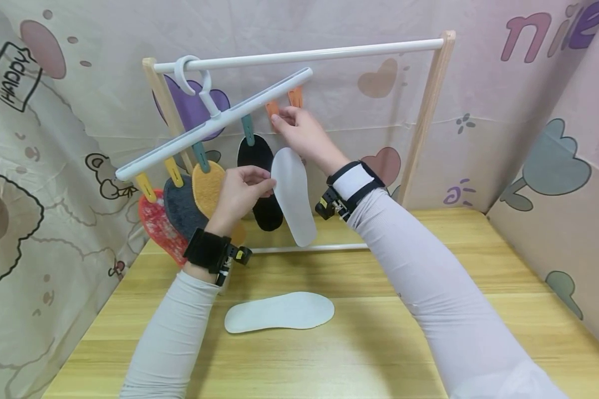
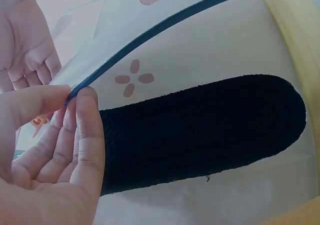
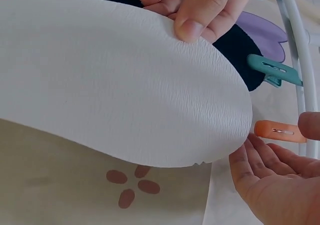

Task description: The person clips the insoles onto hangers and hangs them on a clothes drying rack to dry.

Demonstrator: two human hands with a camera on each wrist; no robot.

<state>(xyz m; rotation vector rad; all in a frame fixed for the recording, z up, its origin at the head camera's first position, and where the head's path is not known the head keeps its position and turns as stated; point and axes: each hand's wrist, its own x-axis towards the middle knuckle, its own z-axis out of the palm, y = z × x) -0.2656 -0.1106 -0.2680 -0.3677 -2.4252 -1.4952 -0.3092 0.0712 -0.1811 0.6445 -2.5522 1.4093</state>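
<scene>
Room: pale patterned sheets (image 1: 544,144) with cartoon shapes are hanging behind and at both sides.
Counter: a light wooden counter (image 1: 379,338) is carrying the rack, and a second white insole (image 1: 279,312) is lying flat on it, just in front of the arms.
Rack: a wooden-posted drying rack (image 1: 431,105) with a white top bar is standing at the back of the counter.
Hanger: a white clip hanger (image 1: 214,123) is hanging tilted from the bar, its left end lower; red, grey, yellow and black insoles (image 1: 259,183) are hanging from its clips.
White insole: the held white insole (image 1: 294,197) is hanging upright just right of the black one, its top end between the two hands, below the orange clip (image 1: 272,110).
Left hand: the left hand (image 1: 242,191) is pinching the insole's left edge between thumb and fingers (image 3: 200,15).
Right hand: the right hand (image 1: 299,133) is raised to the orange clip, its fingers (image 3: 260,165) half curled beside it; whether they are gripping the clip cannot be told.
</scene>
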